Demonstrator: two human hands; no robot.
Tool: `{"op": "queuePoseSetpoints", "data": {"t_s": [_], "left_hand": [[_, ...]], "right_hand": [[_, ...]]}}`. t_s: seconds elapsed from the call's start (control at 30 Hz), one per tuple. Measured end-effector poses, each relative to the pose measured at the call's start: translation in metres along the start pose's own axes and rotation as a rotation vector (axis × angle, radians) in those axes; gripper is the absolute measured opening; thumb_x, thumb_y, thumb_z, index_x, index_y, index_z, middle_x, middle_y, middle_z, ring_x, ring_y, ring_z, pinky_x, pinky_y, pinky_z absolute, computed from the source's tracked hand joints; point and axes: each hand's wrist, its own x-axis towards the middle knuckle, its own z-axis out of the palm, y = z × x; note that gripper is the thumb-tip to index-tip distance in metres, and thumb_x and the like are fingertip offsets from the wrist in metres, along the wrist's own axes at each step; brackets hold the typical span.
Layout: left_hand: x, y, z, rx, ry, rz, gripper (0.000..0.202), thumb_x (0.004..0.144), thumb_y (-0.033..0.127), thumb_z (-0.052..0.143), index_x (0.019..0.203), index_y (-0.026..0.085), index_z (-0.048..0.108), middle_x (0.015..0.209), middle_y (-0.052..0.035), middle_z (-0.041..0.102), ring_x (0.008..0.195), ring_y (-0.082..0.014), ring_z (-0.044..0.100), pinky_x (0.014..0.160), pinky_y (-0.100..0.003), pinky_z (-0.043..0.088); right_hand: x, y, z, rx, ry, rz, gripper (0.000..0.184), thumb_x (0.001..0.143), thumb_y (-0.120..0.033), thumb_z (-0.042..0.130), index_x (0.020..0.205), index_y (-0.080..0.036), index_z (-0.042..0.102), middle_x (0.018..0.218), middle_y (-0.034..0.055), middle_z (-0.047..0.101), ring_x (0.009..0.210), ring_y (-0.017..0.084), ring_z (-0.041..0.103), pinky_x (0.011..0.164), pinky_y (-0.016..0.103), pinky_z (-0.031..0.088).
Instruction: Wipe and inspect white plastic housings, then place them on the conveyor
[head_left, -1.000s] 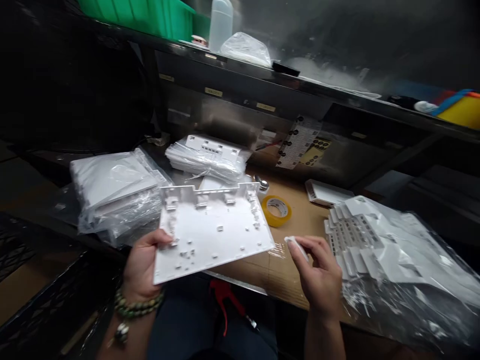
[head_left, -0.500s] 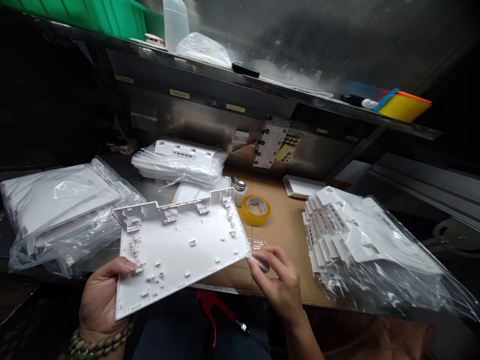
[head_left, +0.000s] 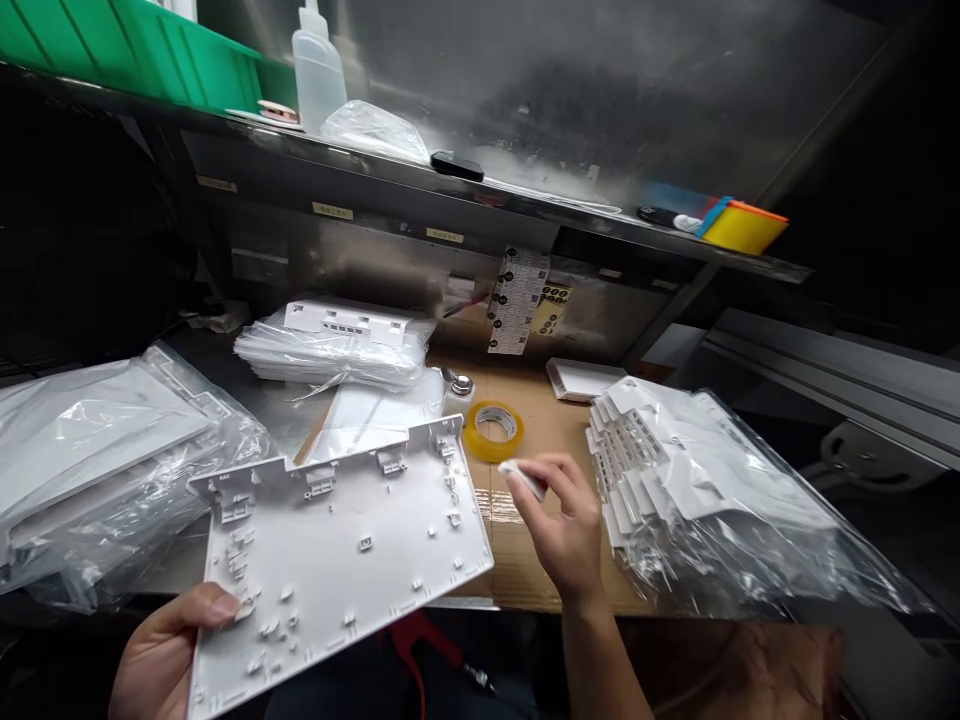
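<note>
My left hand (head_left: 161,640) grips the lower left edge of a white plastic housing panel (head_left: 352,570), thumb on its inner face. Moulded clips and posts on that inner face point up at me, and the panel is tilted. Between the thumb and fingers of my right hand (head_left: 559,510) is a small white piece (head_left: 525,478), perhaps folded cloth; its kind is not clear. That hand is apart from the panel, over the cardboard, just below a roll of yellow tape (head_left: 493,431).
Bagged white panels stand at left (head_left: 105,440) and right (head_left: 697,460). Behind are a stack of plastic bags (head_left: 330,350), a small bottle with a metal lid (head_left: 459,390) and a white box (head_left: 585,380). A shelf (head_left: 360,165) crosses above; a red air gun (head_left: 420,640) hangs below the table edge.
My right hand has moved up, off the panel's right corner, with the white piece. The panel and my left hand sit lower and further left in view; the camera has also shifted.
</note>
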Motion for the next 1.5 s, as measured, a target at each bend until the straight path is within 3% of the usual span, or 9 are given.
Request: {"op": "queuePoseSetpoints", "data": {"t_s": [0.13, 0.23, 0.6, 0.87, 1.0, 1.17, 1.3, 1.4, 1.5], "left_hand": [[0.008, -0.007, -0.038, 0.083, -0.121, -0.132, 0.127, 0.056, -0.007, 0.048, 0.163, 0.040, -0.001, 0.129, 0.0023, 0.068, 0.133, -0.0351, 0.051, 0.106, -0.067, 0.043], [0.003, -0.013, -0.041, 0.089, -0.177, -0.157, 0.124, 0.060, -0.010, 0.049, 0.163, 0.042, 0.004, 0.131, 0.0012, 0.068, 0.130, -0.0373, 0.055, 0.103, -0.066, 0.048], [-0.019, -0.025, 0.013, 0.067, -0.335, -0.200, 0.106, 0.061, -0.003, 0.065, 0.157, 0.031, 0.038, 0.128, -0.0075, 0.070, 0.114, -0.0385, 0.067, 0.102, -0.058, 0.054], [-0.049, -0.060, 0.095, 0.030, -0.287, -0.178, 0.116, 0.058, -0.005, 0.070, 0.159, 0.038, 0.030, 0.136, -0.0033, 0.065, 0.114, -0.0278, 0.068, 0.103, -0.038, 0.054], [-0.062, -0.069, 0.117, -0.005, -0.275, -0.176, 0.107, 0.059, -0.004, 0.066, 0.155, 0.036, 0.039, 0.141, -0.0011, 0.062, 0.115, -0.0233, 0.066, 0.099, -0.028, 0.054], [-0.060, -0.074, 0.116, -0.007, -0.311, -0.212, 0.105, 0.058, -0.005, 0.065, 0.151, 0.039, 0.045, 0.134, 0.0011, 0.066, 0.110, -0.0211, 0.068, 0.095, -0.025, 0.054], [-0.054, -0.073, 0.114, -0.019, -0.281, -0.218, 0.108, 0.056, -0.006, 0.067, 0.151, 0.041, 0.044, 0.126, 0.0005, 0.069, 0.109, -0.0244, 0.069, 0.098, -0.032, 0.055], [-0.044, -0.058, 0.101, -0.029, -0.198, -0.225, 0.120, 0.047, -0.009, 0.069, 0.152, 0.042, 0.041, 0.124, -0.0009, 0.070, 0.110, -0.0321, 0.068, 0.099, -0.043, 0.056], [-0.027, -0.031, 0.060, -0.067, 0.012, -0.134, 0.112, 0.043, -0.007, 0.058, 0.147, 0.035, 0.050, 0.111, -0.0024, 0.073, 0.108, -0.0356, 0.069, 0.099, -0.051, 0.056]], "right_hand": [[0.020, -0.017, 0.012, 0.079, 0.063, -0.040, 0.012, 0.093, -0.016, 0.068, 0.102, -0.019, 0.074, 0.093, 0.0019, 0.062, 0.079, 0.009, 0.056, 0.072, 0.024, 0.048], [0.025, -0.019, 0.020, 0.072, 0.066, -0.050, 0.010, 0.092, -0.017, 0.069, 0.101, -0.018, 0.074, 0.093, 0.0022, 0.062, 0.081, 0.009, 0.057, 0.072, 0.024, 0.048], [0.020, 0.002, 0.016, -0.039, 0.123, -0.027, 0.011, 0.091, -0.020, 0.072, 0.102, -0.021, 0.075, 0.094, 0.0008, 0.064, 0.084, 0.010, 0.058, 0.076, 0.024, 0.048], [0.014, -0.076, 0.043, 0.203, 0.015, -0.172, 0.020, 0.089, -0.010, 0.069, 0.105, -0.022, 0.070, 0.096, 0.0001, 0.058, 0.079, 0.007, 0.056, 0.072, 0.021, 0.050], [0.013, -0.085, 0.051, 0.177, 0.008, -0.212, 0.021, 0.089, -0.010, 0.069, 0.106, -0.022, 0.070, 0.097, 0.0010, 0.057, 0.080, 0.008, 0.058, 0.073, 0.022, 0.051], [0.011, -0.077, 0.050, 0.129, 0.050, -0.211, 0.021, 0.088, -0.010, 0.070, 0.106, -0.021, 0.071, 0.097, 0.0015, 0.058, 0.078, 0.008, 0.057, 0.073, 0.023, 0.051], [0.018, -0.069, 0.047, 0.098, 0.032, -0.249, 0.020, 0.088, -0.010, 0.070, 0.106, -0.020, 0.072, 0.097, 0.0024, 0.061, 0.082, 0.010, 0.060, 0.075, 0.024, 0.051], [0.037, -0.037, 0.040, 0.043, 0.097, -0.156, 0.013, 0.092, -0.020, 0.068, 0.103, -0.019, 0.074, 0.096, 0.0041, 0.064, 0.080, 0.012, 0.059, 0.073, 0.025, 0.050], [0.057, 0.021, 0.038, -0.134, 0.089, 0.134, 0.031, 0.094, -0.043, 0.063, 0.105, -0.018, 0.075, 0.102, 0.0072, 0.067, 0.085, 0.016, 0.060, 0.075, 0.030, 0.047]]}}
